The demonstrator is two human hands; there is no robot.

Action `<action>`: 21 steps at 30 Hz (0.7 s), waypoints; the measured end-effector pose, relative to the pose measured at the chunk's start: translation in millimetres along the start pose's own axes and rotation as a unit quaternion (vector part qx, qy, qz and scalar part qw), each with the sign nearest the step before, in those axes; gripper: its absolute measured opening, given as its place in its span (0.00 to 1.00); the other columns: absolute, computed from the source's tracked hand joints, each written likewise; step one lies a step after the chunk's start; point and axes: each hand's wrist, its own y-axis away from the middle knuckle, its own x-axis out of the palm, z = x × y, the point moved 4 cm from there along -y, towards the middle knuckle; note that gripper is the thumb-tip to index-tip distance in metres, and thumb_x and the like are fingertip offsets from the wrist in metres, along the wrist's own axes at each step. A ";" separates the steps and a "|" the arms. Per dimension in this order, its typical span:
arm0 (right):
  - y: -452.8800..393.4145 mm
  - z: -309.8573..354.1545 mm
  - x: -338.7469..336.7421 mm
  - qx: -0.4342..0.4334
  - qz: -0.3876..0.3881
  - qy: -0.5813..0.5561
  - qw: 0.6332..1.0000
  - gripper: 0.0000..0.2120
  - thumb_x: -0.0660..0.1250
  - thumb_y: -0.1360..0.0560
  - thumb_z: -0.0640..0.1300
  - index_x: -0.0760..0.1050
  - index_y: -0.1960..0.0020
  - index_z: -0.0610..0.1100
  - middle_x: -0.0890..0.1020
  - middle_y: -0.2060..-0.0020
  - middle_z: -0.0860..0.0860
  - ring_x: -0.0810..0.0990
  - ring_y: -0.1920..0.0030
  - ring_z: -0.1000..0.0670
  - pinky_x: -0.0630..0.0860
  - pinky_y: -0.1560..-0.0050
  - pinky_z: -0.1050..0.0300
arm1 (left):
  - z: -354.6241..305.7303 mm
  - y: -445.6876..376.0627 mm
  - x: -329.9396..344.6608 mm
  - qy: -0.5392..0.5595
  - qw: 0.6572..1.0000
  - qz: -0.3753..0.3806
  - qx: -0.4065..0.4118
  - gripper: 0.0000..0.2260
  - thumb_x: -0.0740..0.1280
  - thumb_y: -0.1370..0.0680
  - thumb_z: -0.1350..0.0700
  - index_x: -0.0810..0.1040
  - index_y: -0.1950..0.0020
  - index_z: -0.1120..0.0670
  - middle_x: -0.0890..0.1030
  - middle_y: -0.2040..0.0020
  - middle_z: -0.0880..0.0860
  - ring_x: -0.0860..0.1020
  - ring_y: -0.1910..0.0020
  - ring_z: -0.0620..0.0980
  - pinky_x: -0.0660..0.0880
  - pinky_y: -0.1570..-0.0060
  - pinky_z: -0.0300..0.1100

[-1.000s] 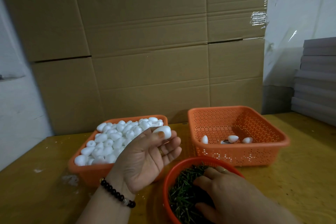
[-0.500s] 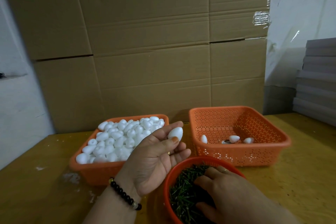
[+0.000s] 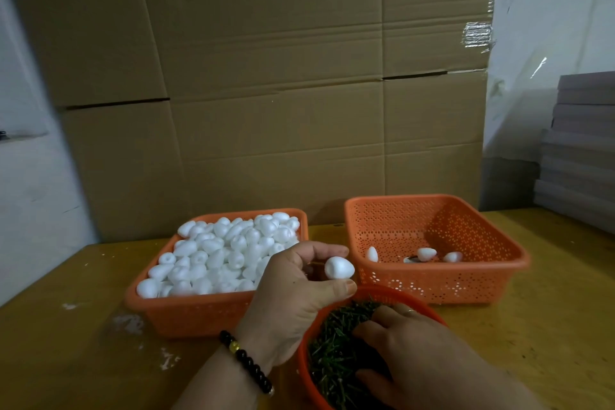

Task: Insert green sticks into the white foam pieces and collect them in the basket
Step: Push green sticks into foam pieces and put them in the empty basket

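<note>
My left hand [image 3: 293,296] pinches one white foam piece [image 3: 338,267] between thumb and fingers, just above the round red bowl [image 3: 382,293] of green sticks [image 3: 336,343]. My right hand [image 3: 419,356] reaches palm-down into that bowl, fingers curled among the sticks; whether it grips any I cannot see. An orange basket [image 3: 213,313] heaped with foam pieces [image 3: 226,250] stands at the left. A second orange basket [image 3: 492,276] at the right holds a few foam pieces [image 3: 426,254].
The baskets and bowl sit on a yellow wooden table [image 3: 66,353] with white crumbs on it. Large cardboard boxes [image 3: 266,93] form a wall right behind the baskets. Grey stacked sheets [image 3: 579,150] stand at the far right.
My left hand has turned from palm-up to palm-down and carried the foam piece to the right, over the bowl's rim. My right hand has stayed in the sticks.
</note>
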 end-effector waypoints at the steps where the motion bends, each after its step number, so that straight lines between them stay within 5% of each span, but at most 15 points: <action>1: 0.0 -0.3 0.8 0.000 0.000 0.002 1.000 0.26 0.57 0.26 0.65 0.66 0.32 0.55 0.72 0.41 0.54 0.69 0.39 0.51 0.67 0.37 0.55 | 0.6 0.5 0.8 -0.013 1.000 0.002 0.005 0.17 0.77 0.36 0.68 0.85 0.52 0.51 0.85 0.57 0.50 0.82 0.57 0.44 0.78 0.57 0.38; 7: -1.2 -2.3 3.3 -0.001 -0.001 0.003 1.000 0.27 0.56 0.26 0.66 0.66 0.31 0.56 0.72 0.42 0.54 0.69 0.39 0.51 0.68 0.37 0.54 | 3.7 -0.5 3.8 -0.099 0.995 0.002 0.033 0.20 0.76 0.34 0.65 0.79 0.46 0.48 0.84 0.54 0.48 0.81 0.54 0.44 0.77 0.54 0.36; 11: -1.6 -2.4 3.0 -0.006 -0.002 0.001 1.000 0.27 0.56 0.26 0.66 0.65 0.31 0.55 0.72 0.41 0.54 0.68 0.38 0.50 0.67 0.36 0.54 | 4.9 -0.5 2.8 -0.155 0.986 -0.031 0.045 0.16 0.75 0.37 0.58 0.77 0.52 0.50 0.83 0.57 0.49 0.80 0.58 0.45 0.79 0.54 0.42; 21: 3.0 -9.1 -1.0 -0.030 -0.048 -0.073 0.996 0.23 0.58 0.25 0.64 0.67 0.32 0.60 0.73 0.42 0.61 0.68 0.39 0.59 0.67 0.38 0.61 | 8.3 -0.5 5.9 -0.173 0.983 -0.014 0.059 0.16 0.73 0.29 0.64 0.80 0.51 0.43 0.83 0.55 0.41 0.81 0.55 0.39 0.76 0.57 0.34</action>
